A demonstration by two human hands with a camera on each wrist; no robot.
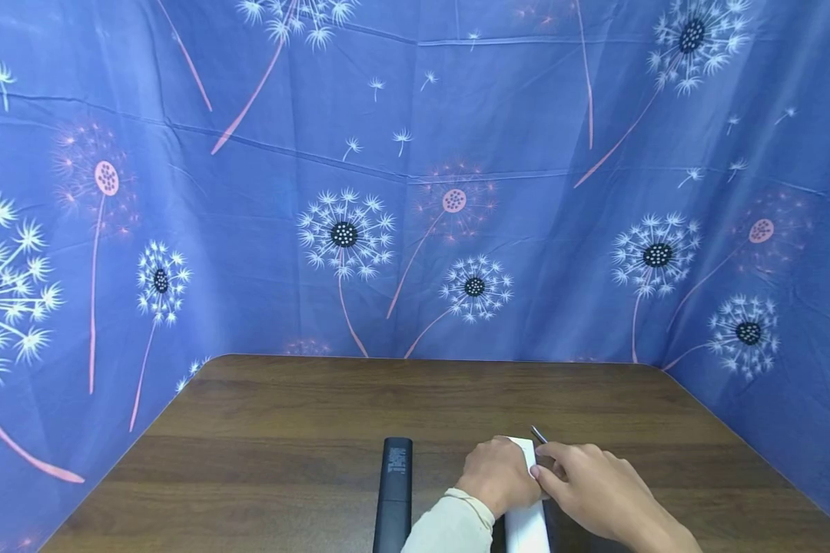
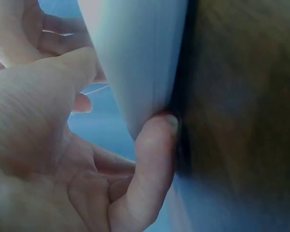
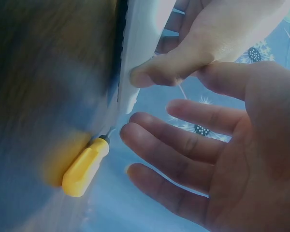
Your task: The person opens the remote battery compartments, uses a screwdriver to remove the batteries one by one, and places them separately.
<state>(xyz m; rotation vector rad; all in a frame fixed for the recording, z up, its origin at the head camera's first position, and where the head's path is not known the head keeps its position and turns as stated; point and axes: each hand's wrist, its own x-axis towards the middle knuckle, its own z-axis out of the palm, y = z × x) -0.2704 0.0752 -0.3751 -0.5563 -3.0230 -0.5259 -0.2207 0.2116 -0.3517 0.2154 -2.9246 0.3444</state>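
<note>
A long white bar-shaped piece (image 1: pixel 527 531) with a dark underside lies lengthwise at the table's front. My left hand (image 1: pixel 499 475) grips it from above; its thumb rests along the side in the right wrist view, and a bent finger (image 2: pixel 157 150) presses the opposite edge in the left wrist view. Right beside it, my right hand (image 1: pixel 591 485) has its thumb and index finger near the white piece's edge, the other fingers loosely spread. A screwdriver with a yellow handle (image 3: pixel 84 166) lies just beyond the right fingers; only its metal shaft (image 1: pixel 539 435) shows in the head view.
To the left of the hands, a long black bar-shaped device (image 1: pixel 394 491) with a small printed label lies on the brown wooden table (image 1: pixel 283 453). A blue cloth (image 1: pixel 415 177) printed with dandelions hangs behind the table and along both sides.
</note>
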